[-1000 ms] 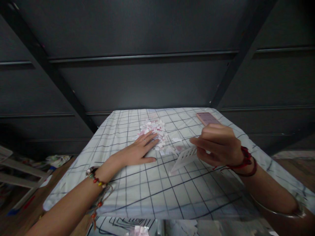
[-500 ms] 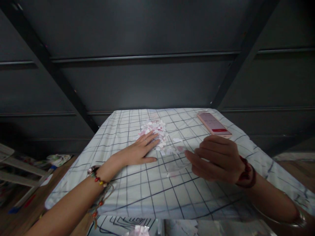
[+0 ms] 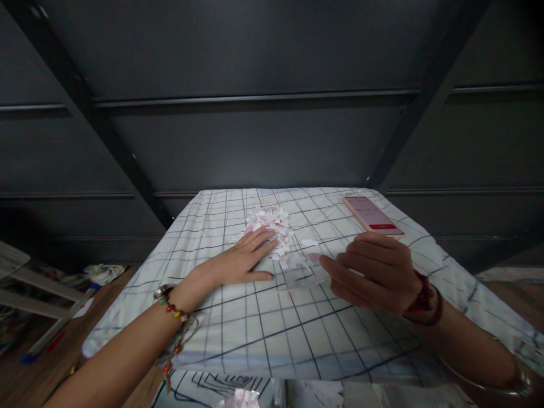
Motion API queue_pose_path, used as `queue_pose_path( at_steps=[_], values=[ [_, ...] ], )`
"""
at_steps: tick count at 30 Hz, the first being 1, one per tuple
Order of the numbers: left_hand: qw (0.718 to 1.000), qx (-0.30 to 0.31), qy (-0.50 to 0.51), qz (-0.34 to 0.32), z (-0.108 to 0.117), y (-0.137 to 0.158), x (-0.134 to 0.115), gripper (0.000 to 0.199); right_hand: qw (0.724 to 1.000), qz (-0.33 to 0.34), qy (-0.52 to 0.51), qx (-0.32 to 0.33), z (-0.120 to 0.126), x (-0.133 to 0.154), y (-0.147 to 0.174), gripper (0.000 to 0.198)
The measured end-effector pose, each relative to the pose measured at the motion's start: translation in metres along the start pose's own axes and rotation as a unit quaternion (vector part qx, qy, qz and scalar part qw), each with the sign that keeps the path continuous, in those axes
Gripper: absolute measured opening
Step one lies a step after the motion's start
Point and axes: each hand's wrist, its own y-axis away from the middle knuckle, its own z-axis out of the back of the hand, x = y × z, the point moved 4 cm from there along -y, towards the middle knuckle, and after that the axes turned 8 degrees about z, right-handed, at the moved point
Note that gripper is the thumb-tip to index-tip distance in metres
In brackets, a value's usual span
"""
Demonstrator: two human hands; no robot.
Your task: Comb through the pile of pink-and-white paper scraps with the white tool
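The left hand [image 3: 238,266] is lying palm down with its fingers stretched out and a little spread, its fingertips resting on the near side of a heap of torn paper scraps [image 3: 267,218] and its thumb pointing across toward the other hand; it is pressing on the paper and not gripping anything. A ring [image 3: 254,242] is circling one of its fingers, and a beaded bracelet [image 3: 172,309] is hanging around its wrist. The right hand [image 3: 376,272] is curling its fingers in, nearly closed, and is pinching the end of a clear strip [image 3: 302,279], which is reaching from its fingertips toward the left thumb; the strip is blurring, so its exact outline is hard to tell. The heap is spreading just beyond the left fingers, with more bits trailing toward the right fingertips, and one loose scrap [image 3: 309,242] is lying in the gap between the hands, slightly farther out. A pink phone [image 3: 374,214] is lying face up with its screen glowing, just beyond the right knuckles. A red bracelet [image 3: 425,300] is wrapping the right wrist. A checked cloth [image 3: 263,317] is spreading under both hands, and a dark panel [image 3: 255,147] is standing past them.
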Motion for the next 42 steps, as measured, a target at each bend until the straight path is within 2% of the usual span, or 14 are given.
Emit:
queue_pose_path(
  at_steps=[5,11,14,17,22,26,28,32,38,42],
  values=[
    [1.0,0.005,0.016,0.003,-0.001,0.001,0.002,0.077,0.999,-0.027,0.025,-0.04,0.003,-0.007,0.004,0.017],
    [0.999,0.003,0.034,0.004,-0.004,0.002,-0.005,0.092,0.997,-0.06,-0.02,0.04,-0.007,-0.013,0.009,0.017],
    [0.999,-0.009,0.037,0.01,-0.005,0.001,-0.01,0.103,0.995,-0.085,-0.035,0.027,-0.007,-0.016,0.01,0.019],
    [0.999,-0.011,0.032,0.018,-0.006,0.0,-0.013,0.105,0.993,-0.114,-0.015,0.031,-0.008,-0.019,0.011,0.022],
    [0.999,-0.01,0.021,0.028,-0.002,0.002,-0.01,0.098,0.99,-0.117,-0.01,0.078,-0.016,-0.018,0.011,0.013],
    [0.999,-0.005,0.033,0.039,0.001,0.003,-0.007,0.095,0.991,-0.119,-0.012,0.06,-0.014,-0.018,0.012,0.013],
    [0.999,-0.007,0.042,0.031,0.0,0.002,-0.01,0.099,0.99,-0.126,0.019,0.062,-0.013,-0.019,0.013,0.011],
    [0.999,-0.009,0.025,0.031,-0.003,0.0,-0.01,0.093,0.973,-0.166,0.101,0.126,-0.02,-0.025,0.016,0.016],
    [0.994,-0.063,-0.012,0.087,-0.003,0.0,0.013,0.065,0.966,-0.164,0.146,0.139,-0.029,-0.028,0.022,0.016],
    [0.991,-0.089,-0.018,0.094,0.0,0.0,0.013,0.064,0.97,-0.149,0.116,0.152,-0.027,-0.027,0.021,0.016]
  ],
)
